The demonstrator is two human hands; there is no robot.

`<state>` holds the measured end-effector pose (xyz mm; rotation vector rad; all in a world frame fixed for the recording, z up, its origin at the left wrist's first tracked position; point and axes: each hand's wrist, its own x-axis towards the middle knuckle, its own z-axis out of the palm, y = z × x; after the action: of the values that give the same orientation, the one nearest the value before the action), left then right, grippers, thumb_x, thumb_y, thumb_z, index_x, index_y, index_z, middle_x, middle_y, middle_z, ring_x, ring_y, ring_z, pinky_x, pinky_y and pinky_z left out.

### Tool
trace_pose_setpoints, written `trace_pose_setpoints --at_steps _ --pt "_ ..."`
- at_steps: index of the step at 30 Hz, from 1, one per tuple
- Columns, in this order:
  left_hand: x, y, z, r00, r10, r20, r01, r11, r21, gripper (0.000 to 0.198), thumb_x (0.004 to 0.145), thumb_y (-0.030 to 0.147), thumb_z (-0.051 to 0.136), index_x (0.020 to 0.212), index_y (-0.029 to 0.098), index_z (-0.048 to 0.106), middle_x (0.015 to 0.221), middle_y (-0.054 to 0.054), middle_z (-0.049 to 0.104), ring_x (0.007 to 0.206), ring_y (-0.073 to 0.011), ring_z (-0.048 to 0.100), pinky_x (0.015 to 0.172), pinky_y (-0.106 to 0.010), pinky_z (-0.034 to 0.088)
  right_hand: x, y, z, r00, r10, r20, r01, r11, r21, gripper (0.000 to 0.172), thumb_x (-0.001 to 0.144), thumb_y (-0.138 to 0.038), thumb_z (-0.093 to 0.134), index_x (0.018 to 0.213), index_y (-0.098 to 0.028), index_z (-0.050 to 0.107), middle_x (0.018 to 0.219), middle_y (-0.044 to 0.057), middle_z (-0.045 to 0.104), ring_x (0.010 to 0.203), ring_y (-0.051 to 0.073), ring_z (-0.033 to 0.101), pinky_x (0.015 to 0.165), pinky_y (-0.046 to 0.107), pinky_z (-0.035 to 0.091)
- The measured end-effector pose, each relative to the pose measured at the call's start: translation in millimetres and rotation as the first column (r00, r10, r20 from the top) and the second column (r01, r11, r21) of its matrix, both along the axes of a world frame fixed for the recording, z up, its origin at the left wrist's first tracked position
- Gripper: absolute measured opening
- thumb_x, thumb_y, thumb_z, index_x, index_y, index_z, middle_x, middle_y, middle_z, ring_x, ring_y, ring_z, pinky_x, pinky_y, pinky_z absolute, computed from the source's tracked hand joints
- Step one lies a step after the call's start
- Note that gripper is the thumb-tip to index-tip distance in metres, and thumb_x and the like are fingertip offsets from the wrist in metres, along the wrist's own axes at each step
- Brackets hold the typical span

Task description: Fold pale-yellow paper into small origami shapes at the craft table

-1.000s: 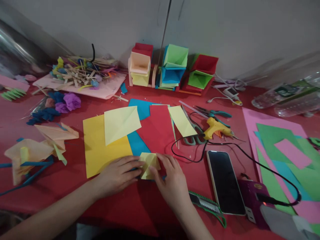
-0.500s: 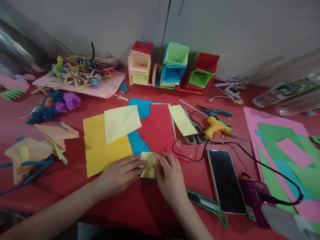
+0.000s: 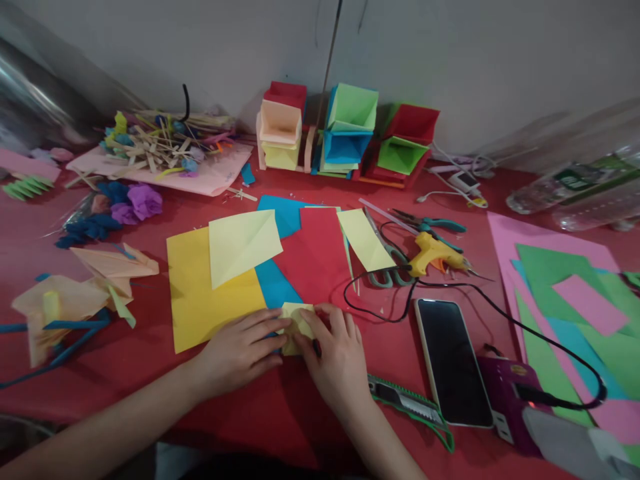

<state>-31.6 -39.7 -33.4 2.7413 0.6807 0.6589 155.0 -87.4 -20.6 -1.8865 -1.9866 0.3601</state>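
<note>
A small folded piece of pale yellow paper (image 3: 298, 327) lies near the front of the red table. My left hand (image 3: 241, 353) lies flat at its left edge, fingers stretched out and their tips on the paper. From the right, my right hand (image 3: 336, 353) bends its thumb and index finger together on the paper's right part, covering that edge. Just behind are a red sheet (image 3: 320, 253), a blue sheet (image 3: 278, 283), a yellow sheet (image 3: 210, 310) and a larger pale yellow sheet (image 3: 243, 243) with a crease.
To the right lie a phone (image 3: 453, 367), a green utility knife (image 3: 407, 397), a yellow glue gun (image 3: 430, 257) with its black cord, scissors (image 3: 393, 267) and pliers (image 3: 435, 223). Folded paper boxes (image 3: 350, 143) line the wall. Craft sticks (image 3: 155, 147) and crumpled paper (image 3: 65, 300) are left.
My right thumb and index finger have moved left across the small yellow paper, off its top right corner and onto its face. My left hand has barely shifted.
</note>
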Motion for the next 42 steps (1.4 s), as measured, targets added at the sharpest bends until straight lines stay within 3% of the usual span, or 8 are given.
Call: trace_pose_setpoints --at_steps 10,14,18,23,27,30,36,42 --pt "-2 0 0.2 1.000 -0.001 0.014 0.002 0.997 -0.075 0.024 0.083 0.024 0.055 0.105 0.014 0.057 0.116 -0.010 0.061 0.117 -0.0205 0.049 0.094 -0.035 0.048 -3 2 -0.8 0.999 -0.027 0.040 0.027 1.000 0.003 0.029 0.084 -0.033 0.050 0.111 -0.023 0.057 0.104 0.008 0.055 0.089 0.023 0.048 0.073 0.035 0.040" --pt "-1 -8 4.8 1.000 0.000 0.030 0.001 1.000 -0.026 0.019 0.083 0.019 0.055 0.101 0.017 0.060 0.103 -0.007 0.064 0.102 -0.0187 0.058 0.085 -0.032 0.052 -4 3 -1.3 0.999 -0.023 0.043 0.023 1.000 0.018 0.029 0.082 -0.028 0.053 0.110 -0.023 0.058 0.103 0.009 0.056 0.089 0.023 0.049 0.072 0.036 0.042" --pt "0 -22 4.6 0.998 0.040 -0.049 -0.040 0.999 0.012 0.016 0.083 0.020 0.053 0.096 0.017 0.062 0.097 -0.007 0.065 0.095 -0.0206 0.060 0.079 -0.034 0.054 1 4 0.9 1.000 -0.012 0.001 0.012 0.999 0.031 0.030 0.081 -0.027 0.054 0.110 -0.021 0.058 0.102 0.010 0.057 0.090 0.024 0.051 0.074 0.039 0.045" --pt "-4 -29 3.6 0.985 0.043 -0.165 -0.046 0.999 -0.013 0.027 0.083 0.019 0.052 0.109 0.016 0.058 0.115 -0.009 0.059 0.109 -0.0230 0.053 0.086 -0.037 0.051 24 3 5.4 0.967 0.184 -0.177 -0.183 0.983 0.024 0.036 0.081 -0.015 0.053 0.116 -0.021 0.054 0.110 0.008 0.057 0.099 0.020 0.052 0.083 0.036 0.048" --pt "-7 -26 5.4 0.983 0.010 -0.181 -0.014 1.000 -0.021 0.027 0.084 0.021 0.050 0.109 0.017 0.058 0.131 -0.009 0.050 0.124 -0.0252 0.040 0.095 -0.039 0.045 35 2 4.8 0.943 0.318 -0.093 -0.310 0.946 0.098 0.030 0.084 -0.010 0.046 0.111 -0.019 0.057 0.113 0.009 0.057 0.100 0.020 0.052 0.084 0.035 0.047" --pt "-8 -23 5.0 0.984 -0.021 -0.174 0.015 0.999 -0.035 0.025 0.084 0.023 0.051 0.107 0.018 0.059 0.131 -0.009 0.050 0.126 -0.0247 0.038 0.096 -0.039 0.044 35 2 2.4 0.911 0.411 0.001 -0.407 0.902 0.145 0.026 0.086 -0.011 0.043 0.105 -0.017 0.060 0.106 0.009 0.062 0.095 0.020 0.053 0.080 0.034 0.048" --pt "-11 -21 4.1 0.976 -0.054 -0.210 0.040 0.997 -0.073 0.030 0.082 0.024 0.053 0.112 0.018 0.056 0.133 -0.010 0.048 0.126 -0.0254 0.038 0.095 -0.041 0.044 35 0 -2.2 0.897 0.431 0.098 -0.442 0.877 0.187 0.025 0.089 -0.015 0.041 0.101 -0.016 0.062 0.099 0.008 0.066 0.090 0.018 0.055 0.075 0.030 0.047" --pt "-12 -19 4.1 0.964 -0.080 -0.253 0.058 0.994 -0.093 0.036 0.082 0.024 0.054 0.117 0.019 0.052 0.135 -0.011 0.045 0.127 -0.0262 0.036 0.096 -0.042 0.043 36 -1 -4.4 0.907 0.413 0.081 -0.421 0.886 0.193 0.024 0.088 -0.015 0.042 0.098 -0.015 0.063 0.098 0.007 0.066 0.090 0.017 0.055 0.076 0.030 0.047"
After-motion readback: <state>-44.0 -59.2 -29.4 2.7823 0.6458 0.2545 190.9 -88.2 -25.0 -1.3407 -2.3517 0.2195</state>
